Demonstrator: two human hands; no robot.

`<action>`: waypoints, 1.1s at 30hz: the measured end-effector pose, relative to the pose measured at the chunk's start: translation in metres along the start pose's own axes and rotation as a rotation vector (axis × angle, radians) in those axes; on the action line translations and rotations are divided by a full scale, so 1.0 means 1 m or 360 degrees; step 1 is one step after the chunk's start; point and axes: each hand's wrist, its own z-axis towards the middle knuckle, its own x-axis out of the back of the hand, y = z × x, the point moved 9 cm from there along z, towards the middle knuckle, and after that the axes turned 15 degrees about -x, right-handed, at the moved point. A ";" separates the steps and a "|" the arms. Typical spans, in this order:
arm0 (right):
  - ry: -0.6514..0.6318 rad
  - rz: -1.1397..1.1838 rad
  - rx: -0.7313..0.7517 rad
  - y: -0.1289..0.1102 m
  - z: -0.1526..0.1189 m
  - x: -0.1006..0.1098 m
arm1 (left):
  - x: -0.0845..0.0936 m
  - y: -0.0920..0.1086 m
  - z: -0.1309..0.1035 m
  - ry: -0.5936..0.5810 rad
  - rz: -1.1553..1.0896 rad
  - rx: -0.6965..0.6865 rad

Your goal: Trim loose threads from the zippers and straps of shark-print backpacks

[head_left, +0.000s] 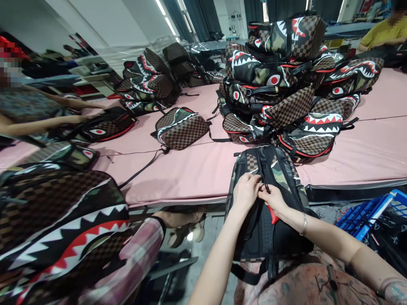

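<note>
We work at a long, pink-covered counter (184,171), where a tall heap of checked brown and camouflage shark-face backpacks (273,80) rises. Our black backpack with checked and camouflage panels (288,226) lies straps-up at the counter's near edge, reaching our lap. It looks light but bulky, soft in the straps and firmer across the padded back; we judge the shoulder straps the best hold. Our right hand (275,201) pinches a thin black cord (266,187), grip nearly closed; our left hand (244,192) pinches too, fingers hiding what it has. A small red item (273,215) shows beneath the right hand.
</note>
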 end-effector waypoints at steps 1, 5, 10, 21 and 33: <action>0.0009 -0.0005 -0.0006 0.003 0.001 0.000 | -0.009 -0.001 0.007 -0.0128 0.0091 0.0019; 0.0001 -0.0003 0.0004 0.010 0.003 0.000 | -0.022 -0.006 0.010 -0.0381 0.0301 0.0045; -0.0073 -0.0001 -0.0032 0.009 0.001 0.000 | -0.001 0.006 -0.015 -0.0171 -0.0150 -0.0040; 0.0218 -0.0646 0.0487 -0.066 0.001 0.071 | 0.080 -0.122 -0.144 0.0182 0.0080 0.0976; 0.0475 -0.1238 0.0658 -0.124 0.083 0.108 | -0.067 -0.017 0.041 0.0183 -0.1114 0.0488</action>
